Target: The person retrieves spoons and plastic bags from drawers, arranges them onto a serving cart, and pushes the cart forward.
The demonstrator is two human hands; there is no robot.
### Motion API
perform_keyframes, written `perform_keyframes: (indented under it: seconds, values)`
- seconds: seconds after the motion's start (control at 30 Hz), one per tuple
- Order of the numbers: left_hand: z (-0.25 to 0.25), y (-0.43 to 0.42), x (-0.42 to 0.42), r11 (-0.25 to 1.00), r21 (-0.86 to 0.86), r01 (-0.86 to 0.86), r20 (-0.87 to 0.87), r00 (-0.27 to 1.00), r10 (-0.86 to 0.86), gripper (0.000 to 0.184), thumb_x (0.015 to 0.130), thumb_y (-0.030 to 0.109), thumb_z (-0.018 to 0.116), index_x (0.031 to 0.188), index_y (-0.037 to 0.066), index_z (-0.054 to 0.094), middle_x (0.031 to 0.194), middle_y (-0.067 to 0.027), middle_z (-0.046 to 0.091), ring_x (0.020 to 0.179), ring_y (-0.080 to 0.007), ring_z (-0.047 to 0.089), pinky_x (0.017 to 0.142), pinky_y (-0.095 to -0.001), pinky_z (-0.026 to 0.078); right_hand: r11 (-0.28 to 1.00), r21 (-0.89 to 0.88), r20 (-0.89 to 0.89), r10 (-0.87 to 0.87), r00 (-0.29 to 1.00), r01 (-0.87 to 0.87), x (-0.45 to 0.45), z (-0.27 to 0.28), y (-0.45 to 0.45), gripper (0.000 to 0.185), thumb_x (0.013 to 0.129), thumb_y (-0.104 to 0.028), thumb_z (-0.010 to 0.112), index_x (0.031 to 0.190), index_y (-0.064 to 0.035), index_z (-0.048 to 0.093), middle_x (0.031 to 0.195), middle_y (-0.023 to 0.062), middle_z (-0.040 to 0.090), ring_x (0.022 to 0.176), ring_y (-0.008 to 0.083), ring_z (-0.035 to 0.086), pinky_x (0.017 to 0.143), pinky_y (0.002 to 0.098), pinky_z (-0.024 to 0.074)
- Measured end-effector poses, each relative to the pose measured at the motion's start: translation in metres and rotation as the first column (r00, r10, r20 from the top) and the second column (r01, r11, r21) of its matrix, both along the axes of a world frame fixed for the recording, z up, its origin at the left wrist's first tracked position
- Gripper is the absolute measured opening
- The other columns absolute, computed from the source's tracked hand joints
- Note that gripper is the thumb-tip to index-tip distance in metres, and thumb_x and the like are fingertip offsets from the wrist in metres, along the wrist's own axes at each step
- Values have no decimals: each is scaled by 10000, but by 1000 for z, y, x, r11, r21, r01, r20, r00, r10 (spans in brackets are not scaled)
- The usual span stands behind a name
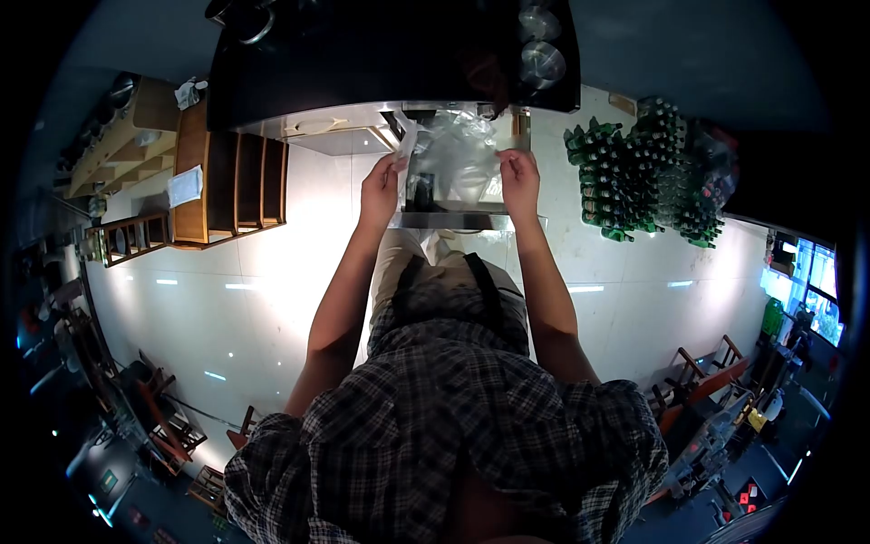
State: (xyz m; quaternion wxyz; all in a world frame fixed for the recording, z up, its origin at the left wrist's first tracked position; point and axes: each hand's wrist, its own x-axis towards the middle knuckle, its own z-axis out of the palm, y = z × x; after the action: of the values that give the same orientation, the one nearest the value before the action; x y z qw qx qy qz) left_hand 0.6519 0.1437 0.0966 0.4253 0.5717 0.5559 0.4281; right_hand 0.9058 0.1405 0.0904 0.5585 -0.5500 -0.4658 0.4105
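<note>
A drawer (467,220) with a metallic front edge is pulled out from under the black counter, close to my waist. Crumpled, see-through plastic (453,150), bag-like in look, lies in and over it. My left hand (381,189) is closed at the plastic's left side, thumb and fingers pinched on its edge. On the opposite side, my right hand (519,181) pinches the plastic between thumb and fingertips. A dark object (422,192) sits in the drawer's front left corner; its kind is unclear.
The black counter (390,54) carries stacked glass-like items (542,59) at the right and a dark pot-like vessel (254,23) at the left. Many green bottles (621,172) stand on the floor at right. A wooden shelf unit (231,181) is at left, with chairs (163,412) behind.
</note>
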Motion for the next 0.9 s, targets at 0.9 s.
perform_keyframes:
  seconds: [0.9]
  values:
    - [12,23,50,784,345,516,-809,586,-30,127,716,140,603,834,115,645,968,8,650,1014,-179,573,1024,-471,280,978,85,-133,199,971,-189,-20,-10,-2,441,775,-48,651,1168,-26,452,1139,111,524,1062,196,508,924,289,392]
